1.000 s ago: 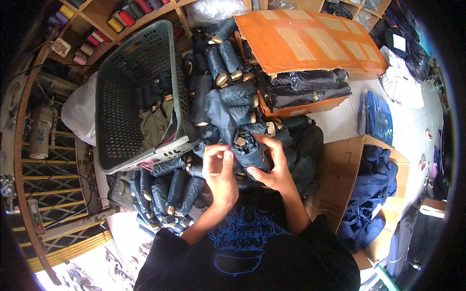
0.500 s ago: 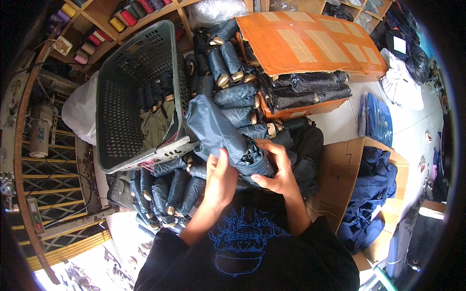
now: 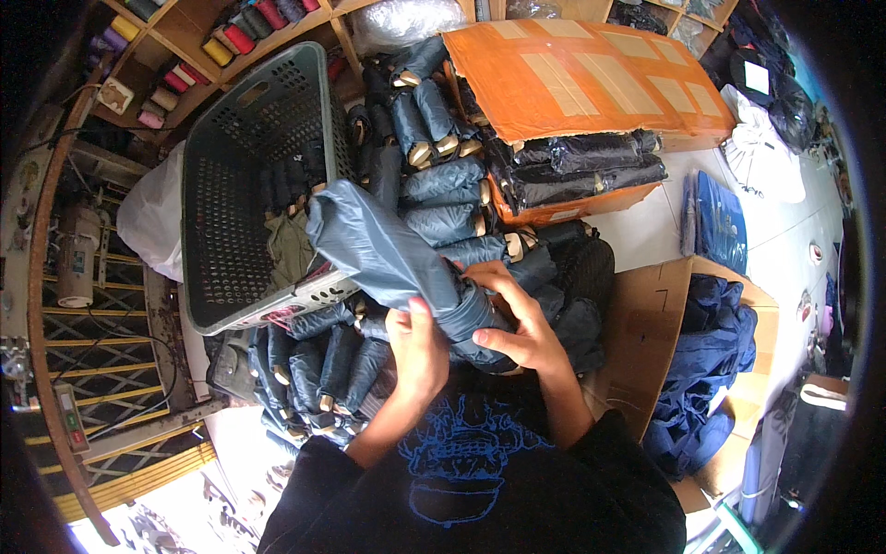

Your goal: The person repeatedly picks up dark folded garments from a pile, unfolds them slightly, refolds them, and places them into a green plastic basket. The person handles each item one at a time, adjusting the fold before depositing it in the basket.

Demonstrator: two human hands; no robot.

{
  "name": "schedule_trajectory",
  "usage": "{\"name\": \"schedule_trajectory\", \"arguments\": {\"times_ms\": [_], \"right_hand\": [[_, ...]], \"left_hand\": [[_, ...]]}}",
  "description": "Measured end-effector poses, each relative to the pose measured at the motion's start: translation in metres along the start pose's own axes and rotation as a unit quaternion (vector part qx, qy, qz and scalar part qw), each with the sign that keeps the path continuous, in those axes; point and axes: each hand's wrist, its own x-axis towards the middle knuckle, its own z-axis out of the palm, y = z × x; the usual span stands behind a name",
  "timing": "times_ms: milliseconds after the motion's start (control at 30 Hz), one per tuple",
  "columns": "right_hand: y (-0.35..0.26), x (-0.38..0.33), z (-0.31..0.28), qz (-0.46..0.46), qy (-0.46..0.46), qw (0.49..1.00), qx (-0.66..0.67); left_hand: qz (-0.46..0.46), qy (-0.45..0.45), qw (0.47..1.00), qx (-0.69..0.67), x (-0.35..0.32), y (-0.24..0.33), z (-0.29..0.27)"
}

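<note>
A shiny blue-grey fabric pouch [image 3: 365,242] is held in front of my chest, slanting up to the left. Its lower right end surrounds a rolled bundle of similar dark fabric [image 3: 484,323]. My left hand [image 3: 415,342] pinches the pouch's lower edge between thumb and fingers. On the other side my right hand [image 3: 517,323] is wrapped around the rolled bundle, thumb in front and fingers behind. Many matching blue-grey rolls [image 3: 443,180] with pale tan ends lie piled just beyond the hands, and more rolls [image 3: 309,369] lie to the left of my left forearm.
A dark perforated plastic basket [image 3: 208,185] stands tilted at the left, with rolls and olive cloth inside. Beyond the pile is an orange carton [image 3: 591,83] above black wrapped packages [image 3: 591,171]. An open cardboard box [image 3: 641,323] of navy cloth [image 3: 701,369] stands at the right.
The pouch has swung left and lower, and more of its length shows flattened out. My right hand has shifted slightly along the roll. Both hands keep hold.
</note>
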Motion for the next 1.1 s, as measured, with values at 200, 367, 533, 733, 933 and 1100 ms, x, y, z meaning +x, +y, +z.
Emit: {"name": "schedule_trajectory", "arguments": {"times_ms": [200,367,533,733,933,1100], "right_hand": [[0.002,-0.004,-0.001,0.015,0.027,0.999,0.017],[0.01,-0.004,0.008,-0.014,0.053,0.998,0.016],[0.025,-0.009,0.033,0.008,0.12,0.989,-0.083],[0.032,-0.014,0.046,0.079,0.083,0.963,-0.242],[0.041,0.011,0.042,-0.007,-0.055,0.98,-0.192],[0.028,0.04,0.041,0.073,-0.212,0.966,-0.13]], "left_hand": [[-0.002,-0.048,0.996,0.07,-0.004,-0.018,-0.017],[-0.036,-0.035,0.997,0.065,-0.008,-0.006,-0.008],[-0.083,0.017,0.988,0.131,-0.009,-0.004,-0.004],[-0.267,0.13,0.954,0.03,-0.01,0.001,-0.043],[-0.282,0.098,0.953,0.062,-0.046,-0.006,-0.094],[-0.235,0.004,0.972,0.005,-0.056,0.007,-0.097]]}}
